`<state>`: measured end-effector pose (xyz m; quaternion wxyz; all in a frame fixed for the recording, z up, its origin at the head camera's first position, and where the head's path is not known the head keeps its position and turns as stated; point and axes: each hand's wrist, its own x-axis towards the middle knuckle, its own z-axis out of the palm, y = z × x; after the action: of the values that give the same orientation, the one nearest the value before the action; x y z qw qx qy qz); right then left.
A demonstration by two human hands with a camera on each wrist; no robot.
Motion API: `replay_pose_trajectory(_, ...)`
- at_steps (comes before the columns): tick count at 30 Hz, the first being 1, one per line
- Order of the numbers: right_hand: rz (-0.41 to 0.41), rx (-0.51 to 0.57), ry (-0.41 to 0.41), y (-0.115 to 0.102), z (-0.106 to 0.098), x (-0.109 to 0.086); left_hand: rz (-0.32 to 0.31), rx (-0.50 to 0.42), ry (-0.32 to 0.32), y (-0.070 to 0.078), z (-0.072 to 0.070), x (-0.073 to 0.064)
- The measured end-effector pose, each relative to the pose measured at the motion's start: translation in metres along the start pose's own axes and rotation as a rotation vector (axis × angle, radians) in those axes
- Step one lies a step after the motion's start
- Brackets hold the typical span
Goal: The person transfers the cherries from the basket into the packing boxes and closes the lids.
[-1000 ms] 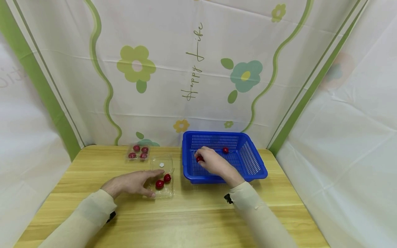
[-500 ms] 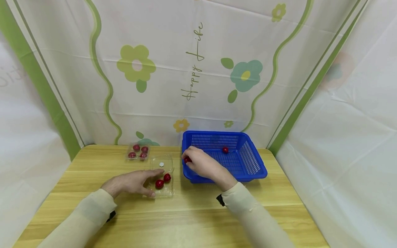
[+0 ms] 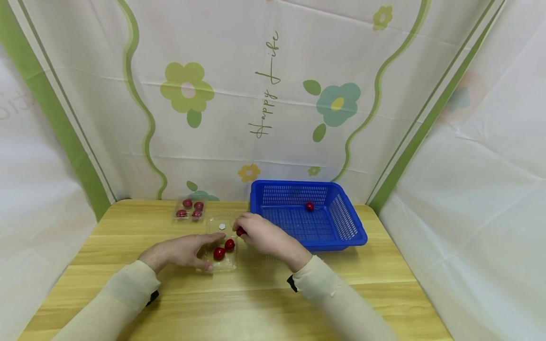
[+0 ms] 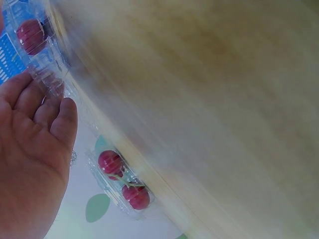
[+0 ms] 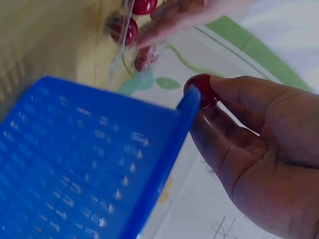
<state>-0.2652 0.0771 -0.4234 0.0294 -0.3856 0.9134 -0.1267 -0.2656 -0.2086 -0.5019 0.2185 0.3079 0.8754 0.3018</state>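
Note:
My right hand (image 3: 268,239) pinches a dark red cherry (image 5: 203,89) between thumb and fingers, held over the right side of an opened clear plastic clamshell box (image 3: 224,267). Two red cherries, one nearer cherry (image 3: 219,253) and one farther cherry (image 3: 230,245), lie in the box's near half. A small white round spot (image 3: 222,226) shows on its far half. My left hand (image 3: 181,251) rests along the box's left side, fingers extended and thumb apart. In the left wrist view its fingertips (image 4: 67,107) are at the clear plastic, near a cherry (image 4: 31,37) inside.
A blue perforated basket (image 3: 309,246) stands right of the box, with one cherry (image 3: 309,206) toward its back. Behind the left hand, a second clear box (image 3: 189,219) holds several cherries. A white flowered cloth (image 3: 230,142) hangs behind the wooden table (image 3: 239,312).
My right hand has lifted the cherry out of the basket and carried it left, over the rim, to the opened box. The left hand has stayed in place.

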Motion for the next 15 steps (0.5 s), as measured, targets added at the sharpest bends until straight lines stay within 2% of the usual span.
replay_pose_trajectory(5, -0.042, -0.028, -0.008, -0.008, 0.011, 0.003, -0.002, 0.0, 0.0, -0.001, 0.0, 0.0)
replay_pose_trajectory(11, -0.048, -0.07, -0.054, -0.017, 0.021, 0.005, 0.011, -0.013, 0.001, -0.002, -0.001, 0.001)
replay_pose_trajectory(15, -0.065, -0.09, -0.069, -0.024, 0.026, 0.006, -0.006, -0.009, 0.009, -0.002, -0.001, 0.0)
